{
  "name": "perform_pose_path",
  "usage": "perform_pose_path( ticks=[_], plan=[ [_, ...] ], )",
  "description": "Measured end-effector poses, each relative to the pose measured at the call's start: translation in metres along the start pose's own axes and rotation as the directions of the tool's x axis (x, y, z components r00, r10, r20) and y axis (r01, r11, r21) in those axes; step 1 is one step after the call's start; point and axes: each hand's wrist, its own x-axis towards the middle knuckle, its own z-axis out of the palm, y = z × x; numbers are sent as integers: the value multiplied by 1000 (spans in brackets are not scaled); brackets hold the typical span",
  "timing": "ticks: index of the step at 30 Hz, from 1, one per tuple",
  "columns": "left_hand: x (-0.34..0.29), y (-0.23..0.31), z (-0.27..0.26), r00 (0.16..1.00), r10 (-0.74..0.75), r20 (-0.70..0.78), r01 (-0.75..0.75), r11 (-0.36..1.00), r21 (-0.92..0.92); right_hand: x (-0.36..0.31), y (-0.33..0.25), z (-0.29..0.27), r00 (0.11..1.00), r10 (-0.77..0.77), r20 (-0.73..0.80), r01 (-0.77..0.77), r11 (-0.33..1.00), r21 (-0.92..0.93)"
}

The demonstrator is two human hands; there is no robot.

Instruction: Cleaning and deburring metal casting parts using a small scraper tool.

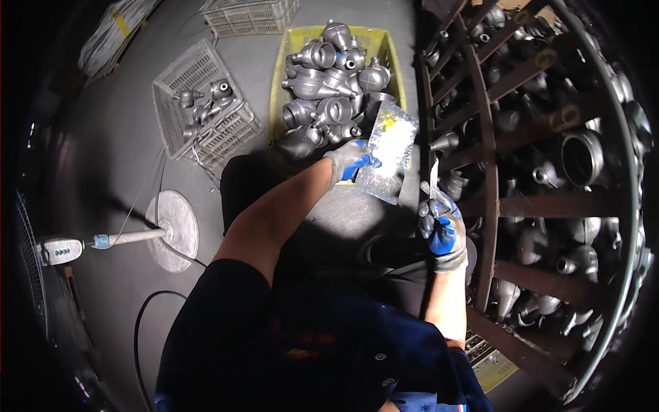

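My left hand [353, 163], in a grey and blue work glove, grips the left edge of a shiny, scuffed rectangular plate [392, 147] with a yellow mark near its top. The plate tilts over the near right corner of a yellow crate [278, 86]. That crate is heaped with grey metal castings [319, 84], bulbous with round openings. In my right hand [443, 230], also gloved, the fingers are closed round a slim tool with a pale pointed blade [434, 173] sticking up. Its handle is mostly hidden by the glove.
A brown metal rack [489, 158] full of castings stands close on my right. To the left are a grey crate [175, 69] with several small castings and a fan's round base [180, 230]. A black cable [137, 336] loops across the floor.
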Motion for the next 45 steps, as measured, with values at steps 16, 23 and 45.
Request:
perform_pose_path(
  ticks=[16,23,45],
  plan=[
    [-3,16,-17,762,468,-448,249,426,870,21,10,-9,999,-8,33,12,992,-127],
    [9,18,-63,667,499,-553,291,509,810,18,11,-10,1000,-29,-4,28,983,-183],
    [-127,107,-13,699,656,-285,-612,755,235,12,8,2,992,122,15,-123,992,42]
  ],
)
